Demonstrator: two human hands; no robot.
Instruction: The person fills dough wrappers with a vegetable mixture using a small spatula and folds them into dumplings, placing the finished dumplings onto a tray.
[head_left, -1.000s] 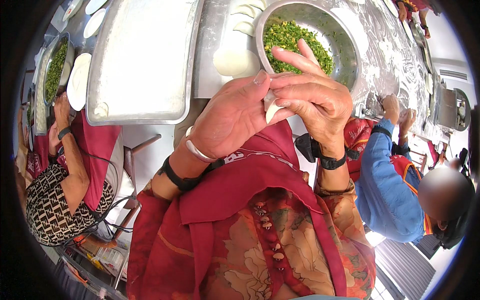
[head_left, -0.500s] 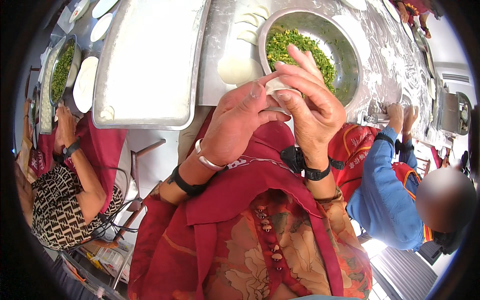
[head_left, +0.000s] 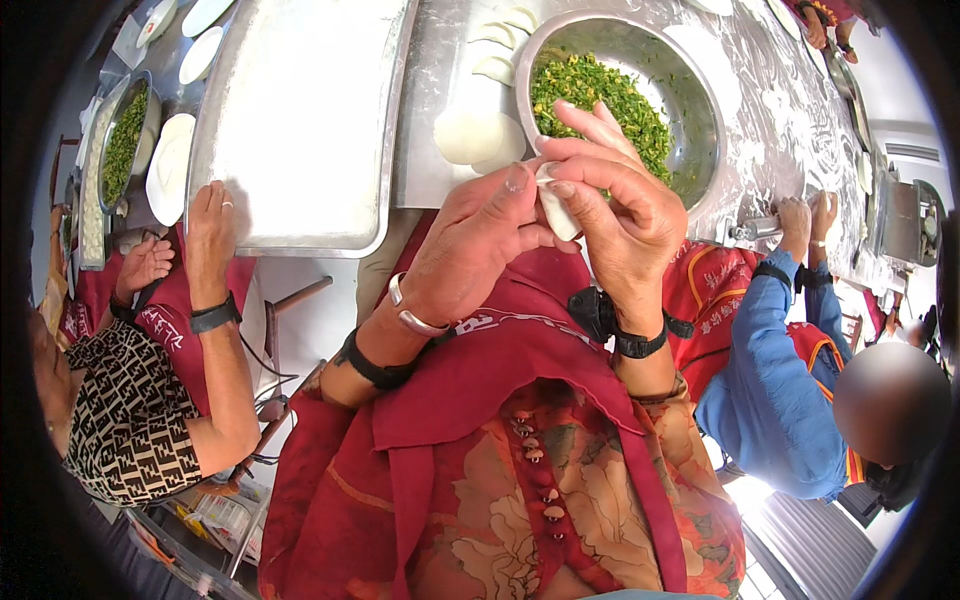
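A: Start with the big things. What is in front of the person?
B: A floured metal table (head_left: 770, 110). On it, a wide pale tray (head_left: 300, 248) sits toward the left, with a co-worker's hand (head_left: 212, 225) at its left edge. To the right is a steel bowl (head_left: 706, 150) holding chopped green filling (head_left: 590, 90).

A: And the person's own hands?
B: The left hand (head_left: 465, 230) and right hand (head_left: 630, 210) meet on the near side of the bowl, above the apron. Beyond them, flat round wrappers (head_left: 467, 137) lie overlapped on the table, with a few folded crescents (head_left: 493, 70) farther off.

A: Where is the dough piece?
B: The white dough piece (head_left: 558, 215) is up in the air between the two hands, tilted, its lower end pointing toward the apron.

A: What could go wrong with it?
B: I'd judge that pressing too hard with the right thumb (head_left: 588, 205) could tear thin dough. Dry flour along the edge could leave it unsealed, and loose support from the left could let it slip. Whether anything is inside, I can't tell.

A: How is it gripped?
B: The right thumb and forefinger pinch its upper part, nearly closed, while the other right fingers fan out. The left hand is half curled, thumb tip close to the top end, fingers bent by the lower end. How firmly those touch is hidden.
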